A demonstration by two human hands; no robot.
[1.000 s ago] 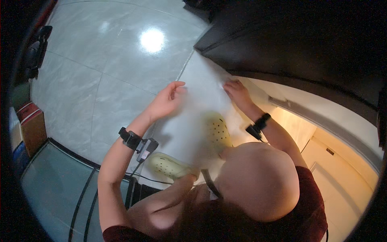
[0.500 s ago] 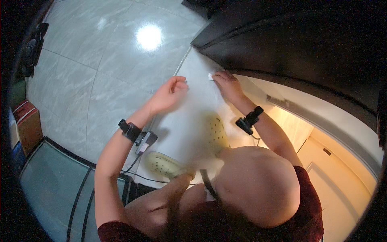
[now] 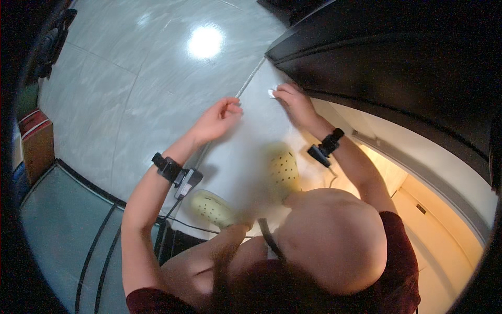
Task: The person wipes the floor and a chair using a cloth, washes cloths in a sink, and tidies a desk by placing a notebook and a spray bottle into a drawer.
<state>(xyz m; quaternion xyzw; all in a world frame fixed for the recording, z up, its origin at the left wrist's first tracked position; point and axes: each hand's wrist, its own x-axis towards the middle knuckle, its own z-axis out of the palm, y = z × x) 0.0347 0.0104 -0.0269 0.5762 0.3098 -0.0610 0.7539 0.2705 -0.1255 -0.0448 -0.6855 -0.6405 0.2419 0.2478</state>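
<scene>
Between the fingertips of my right hand (image 3: 297, 103) is a small white wad (image 3: 272, 93), perhaps tissue or cloth; its exact kind is too small to make out. That hand is low over the white floor strip (image 3: 251, 112), close to the bottom of a dark door-like panel (image 3: 334, 78). My left hand (image 3: 218, 119) hovers over the strip's left border, fingers loosely curled and apart, with nothing visible in them. Each wrist wears a black strap with a small device.
My feet wear yellow perforated clogs (image 3: 285, 167) on the strip. Grey marble-look tiles (image 3: 157, 99) spread to the left. A glass-panelled frame (image 3: 68, 225) lies at lower left, below a brown and red box (image 3: 37, 144). Cables trail from the wrist devices. A warmly lit doorway (image 3: 429, 220) is at right.
The view has shifted slightly. My right hand with the white wad has edged up along the dark panel. My left hand is nearly unmoved.
</scene>
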